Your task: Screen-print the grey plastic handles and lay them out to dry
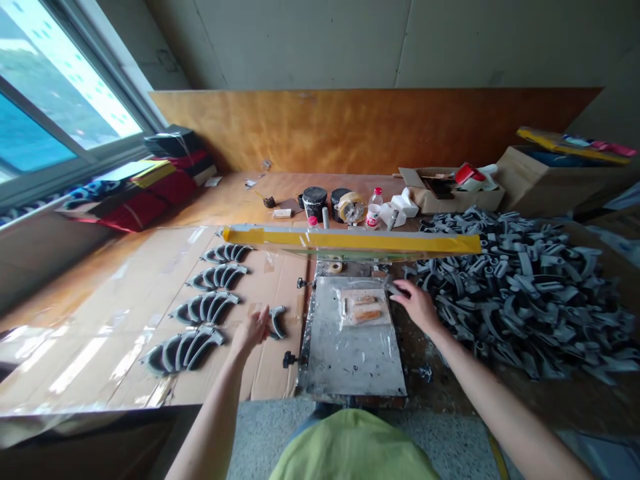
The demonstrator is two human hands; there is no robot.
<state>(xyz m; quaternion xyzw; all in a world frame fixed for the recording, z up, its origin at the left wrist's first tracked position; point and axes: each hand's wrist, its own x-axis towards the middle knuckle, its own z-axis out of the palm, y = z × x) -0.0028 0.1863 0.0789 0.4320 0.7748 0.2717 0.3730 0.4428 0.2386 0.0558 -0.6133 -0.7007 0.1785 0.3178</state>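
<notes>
Lying nearest: curved grey part (277, 322), just right of the left hand (251, 331), half-closed, seemingly empty.
Right hand (416, 305): open, empty, beside heaped grey parts (525, 293).

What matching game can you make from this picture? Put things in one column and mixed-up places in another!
Things:
1. left hand
2. right hand
3. pile of grey curved parts
4. plastic water bottle

Places:
A. heaped at the right of the bench
B. behind the yellow-taped bar
C. beside a lone grey part on cardboard
D. at the corner of the stained board

Pairs: 1-C, 2-D, 3-A, 4-B
</notes>
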